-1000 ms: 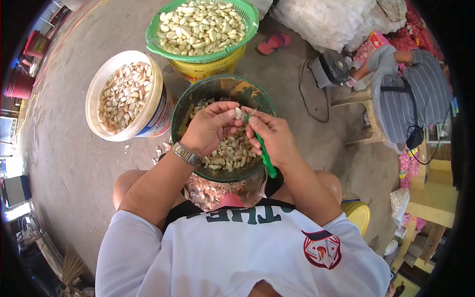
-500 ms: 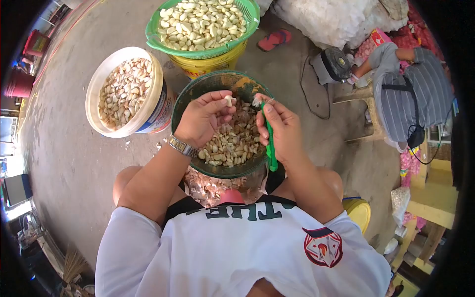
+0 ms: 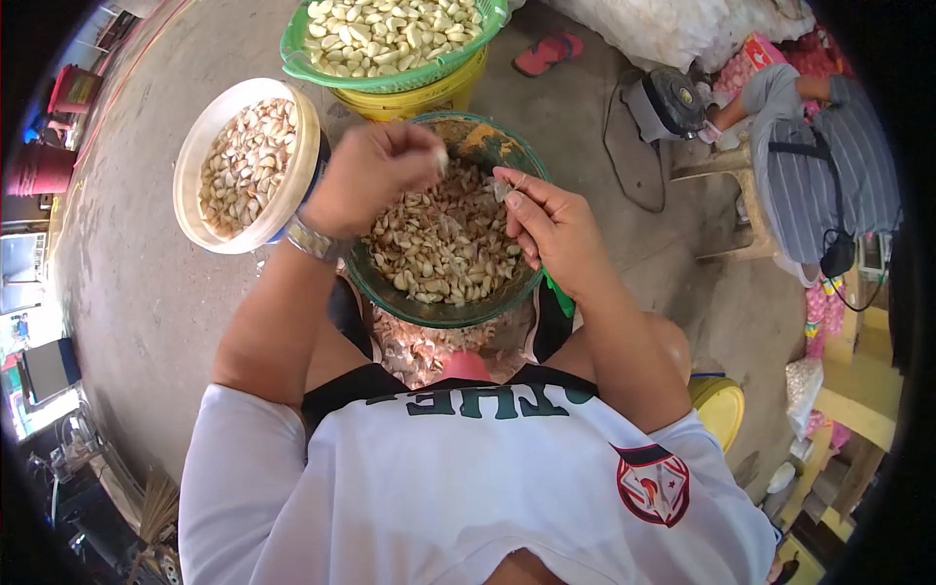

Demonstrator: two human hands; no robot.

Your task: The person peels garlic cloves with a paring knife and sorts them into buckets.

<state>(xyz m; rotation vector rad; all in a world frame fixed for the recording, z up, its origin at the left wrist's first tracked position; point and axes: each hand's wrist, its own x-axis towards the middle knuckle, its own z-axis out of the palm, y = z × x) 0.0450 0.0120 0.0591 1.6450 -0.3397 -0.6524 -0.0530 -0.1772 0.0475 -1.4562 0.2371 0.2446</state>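
My left hand, slightly blurred, pinches a pale garlic clove above the left rim of a dark green basin. Garlic cloves and loose skins lie inside the basin. Over its right side, my right hand holds a green-handled tool, mostly hidden by the palm, with papery skin at the fingertips. Beyond the basin, a green colander of peeled cloves rests on a yellow bucket. A white bucket of unpeeled cloves stands at the left.
Garlic skins cover the floor between my legs. A red slipper lies beyond the basin. At the right, a person in striped clothing is beside a stool and a dark appliance. A yellow lid is near my right elbow.
My left hand has moved up and left with the clove, its back now turned upward. The green tool has tilted down behind my right hand, which stays near the basin's right side.
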